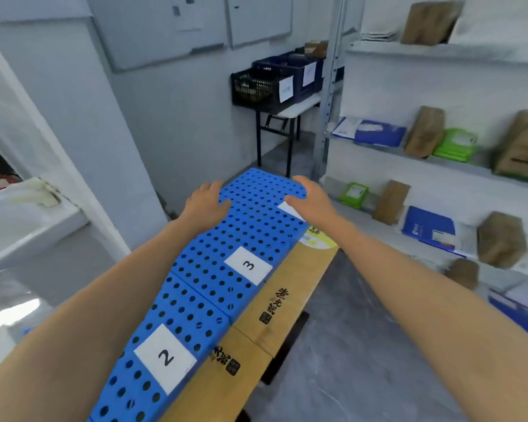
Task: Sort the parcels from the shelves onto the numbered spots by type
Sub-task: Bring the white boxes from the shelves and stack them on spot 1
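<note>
A row of blue perforated panels [214, 287] lies on cardboard boxes, with white labels "2" [165, 357] and "3" [248, 265]. A further label [288, 208] is partly hidden under my right hand. My left hand [206, 204] hovers over the far panel's left edge, fingers apart and empty. My right hand [310, 197] hovers over its right edge, also empty. On the white shelves [439, 166] to the right sit brown paper parcels [424, 132], green parcels [454, 144] and blue-white envelopes [369, 132].
Cardboard boxes [287, 300] with printed characters support the panels. A folding table [290, 112] at the back carries black and blue crates [265, 86]. A metal shelf post [329, 95] stands near my right hand. Grey floor [348, 345] runs between the panels and the shelves.
</note>
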